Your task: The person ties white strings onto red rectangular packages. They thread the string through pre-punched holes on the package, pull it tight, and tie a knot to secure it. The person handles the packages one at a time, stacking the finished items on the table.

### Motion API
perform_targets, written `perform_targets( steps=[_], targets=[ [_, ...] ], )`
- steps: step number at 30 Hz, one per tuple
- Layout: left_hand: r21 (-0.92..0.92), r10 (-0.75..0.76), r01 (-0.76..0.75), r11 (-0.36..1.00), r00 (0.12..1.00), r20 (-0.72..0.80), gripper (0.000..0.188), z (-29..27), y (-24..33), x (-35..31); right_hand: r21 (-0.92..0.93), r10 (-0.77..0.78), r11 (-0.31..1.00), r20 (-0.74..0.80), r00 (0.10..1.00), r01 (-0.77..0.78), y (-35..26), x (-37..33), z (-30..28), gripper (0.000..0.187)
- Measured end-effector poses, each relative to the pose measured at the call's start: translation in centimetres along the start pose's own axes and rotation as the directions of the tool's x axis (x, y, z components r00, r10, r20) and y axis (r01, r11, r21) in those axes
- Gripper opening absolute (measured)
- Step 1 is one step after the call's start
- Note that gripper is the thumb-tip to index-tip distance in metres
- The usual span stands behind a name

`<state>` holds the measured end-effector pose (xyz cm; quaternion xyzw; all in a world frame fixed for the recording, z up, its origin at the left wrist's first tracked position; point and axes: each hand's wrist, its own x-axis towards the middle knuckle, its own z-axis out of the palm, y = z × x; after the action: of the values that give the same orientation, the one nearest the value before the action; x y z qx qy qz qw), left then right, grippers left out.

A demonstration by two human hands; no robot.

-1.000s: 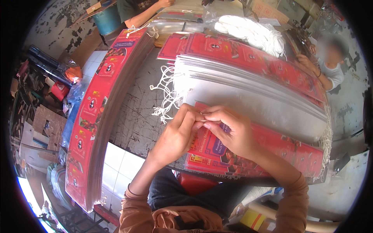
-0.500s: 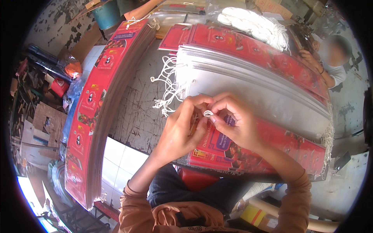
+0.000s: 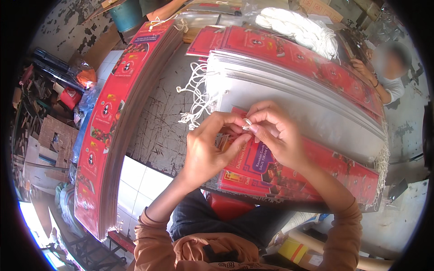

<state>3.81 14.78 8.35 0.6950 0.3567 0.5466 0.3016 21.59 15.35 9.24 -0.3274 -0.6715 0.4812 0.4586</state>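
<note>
A short loop of white string (image 3: pixel 247 123) is pinched between the fingertips of both hands. My left hand (image 3: pixel 211 143) is closed on it from one side, and my right hand (image 3: pixel 276 133) grips it from the other with thumb and forefinger. Whether the loop is knotted is too small to tell. Beneath my hands lie red printed strips (image 3: pixel 289 169), partly hidden by them. Just beyond is a stack of the same strips with pale backs up (image 3: pixel 289 99), white string loops (image 3: pixel 196 97) hanging off its left end.
A tall stack of red strips (image 3: pixel 106 110) stands along the left side of the scratched table (image 3: pixel 156 135). More red strips (image 3: pixel 271 45) lie at the back, beside a white string hank (image 3: pixel 298 29). Another person's hand (image 3: pixel 361 70) is at the far right.
My fingertips have shifted slightly up and to the right, and the string loop now stands more upright between them. My left thumb has moved up closer to my right thumb.
</note>
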Motion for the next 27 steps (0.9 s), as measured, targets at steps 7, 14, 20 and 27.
perform_targets(
  steps=[7, 14, 20, 27],
  targets=[
    [0.167, 0.012, -0.007, 0.986, 0.999, -0.031, 0.016, -0.1, -0.1, -0.5, -0.026, 0.006, 1.000, -0.009, 1.000, -0.007, -0.1, 0.1, 0.2, 0.010],
    [0.126, -0.074, 0.078, 0.989, 0.997, -0.032, 0.010, -0.1, 0.2, -0.5, -0.198, -0.169, 0.965, 0.026, 0.985, 0.171, 0.6, 0.4, 0.0, 0.022],
    [-0.013, -0.247, 0.247, 0.969, 0.969, -0.021, 0.010, -1.0, 0.2, -0.6, -0.203, -0.101, 0.975, -0.046, 0.994, 0.090, 0.3, 0.4, 0.5, 0.029],
    [0.027, -0.149, 0.153, 0.988, 0.982, -0.120, 0.018, -0.3, -0.6, -0.8, -0.198, -0.082, 0.978, -0.080, 0.993, 0.064, 0.3, 0.3, 0.6, 0.032]
  ],
)
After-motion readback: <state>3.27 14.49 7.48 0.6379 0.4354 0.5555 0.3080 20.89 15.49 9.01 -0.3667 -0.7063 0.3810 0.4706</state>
